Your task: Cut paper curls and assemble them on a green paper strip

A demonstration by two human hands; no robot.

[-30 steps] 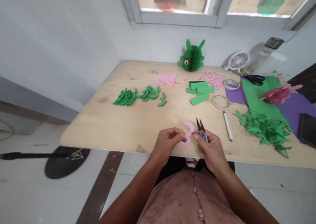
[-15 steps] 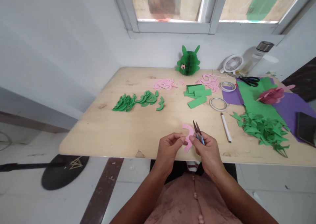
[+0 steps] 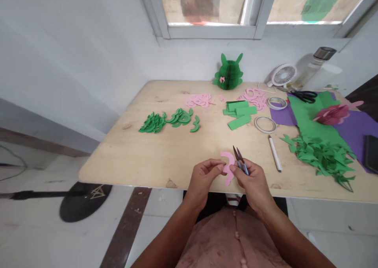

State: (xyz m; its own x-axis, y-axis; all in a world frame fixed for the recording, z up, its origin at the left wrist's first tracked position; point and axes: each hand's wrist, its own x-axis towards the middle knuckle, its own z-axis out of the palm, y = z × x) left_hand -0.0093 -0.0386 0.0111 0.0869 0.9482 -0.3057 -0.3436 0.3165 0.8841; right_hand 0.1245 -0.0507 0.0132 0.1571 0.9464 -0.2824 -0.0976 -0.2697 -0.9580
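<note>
A curved pink paper cutout (image 3: 229, 158) is held near the table's front edge. My left hand (image 3: 206, 179) pinches its left side between thumb and fingertips. My right hand (image 3: 254, 181) has small scissors (image 3: 240, 159) with blue handles tucked in its fingers, dark blades pointing away from me and slightly apart. The right thumb also rests on the cutout's right edge. Beyond the hands lie curved green paper cutouts (image 3: 153, 122) in heaps, a pile of pink cutouts (image 3: 199, 100) and green paper strips (image 3: 239, 121).
To the right are a white pen (image 3: 275, 154), tape rolls (image 3: 265, 124), green paper scraps (image 3: 323, 158), black scissors (image 3: 304, 96) and a phone (image 3: 371, 153). A green paper figure (image 3: 228, 75), a white fan (image 3: 283, 76) and a bottle (image 3: 313, 68) stand along the wall.
The view has shifted slightly, so the whole scene sits a little further right. The pink cutout has tilted a little between my fingers; both hands keep their holds.
</note>
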